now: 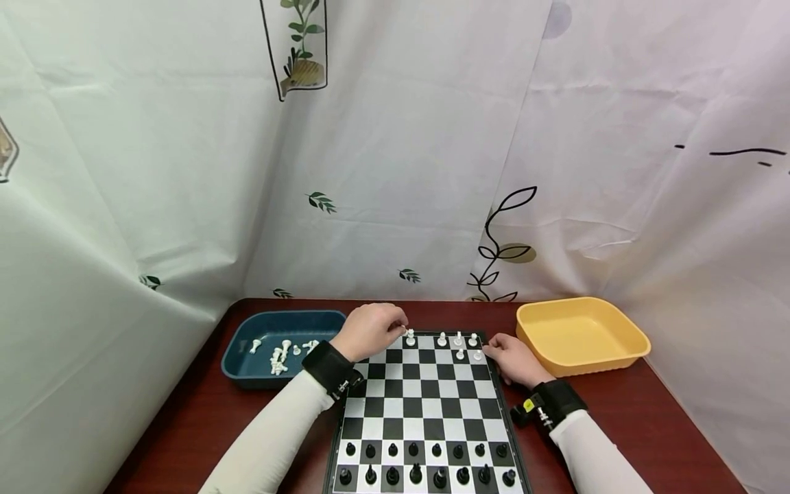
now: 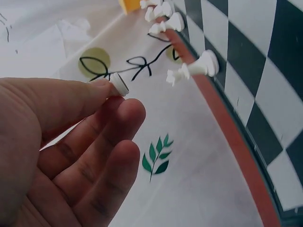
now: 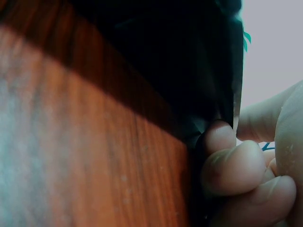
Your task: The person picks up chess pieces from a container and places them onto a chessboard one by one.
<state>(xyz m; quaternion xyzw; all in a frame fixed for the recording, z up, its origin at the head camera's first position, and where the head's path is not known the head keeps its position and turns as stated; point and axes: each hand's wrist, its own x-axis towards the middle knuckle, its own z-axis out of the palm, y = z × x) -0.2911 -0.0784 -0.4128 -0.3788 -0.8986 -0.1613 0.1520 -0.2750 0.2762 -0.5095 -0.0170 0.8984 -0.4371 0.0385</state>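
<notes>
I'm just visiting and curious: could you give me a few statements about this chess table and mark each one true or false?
1. The left hand pinches a white chess piece. True.
2. The yellow tray is full of pieces. False: none show in it.
3. White pieces lie in the blue tray. True.
4. The black pieces stand on the far rows. False: they fill the chessboard's two nearest rows.
5. The right hand rests at the board's right edge. True.
</notes>
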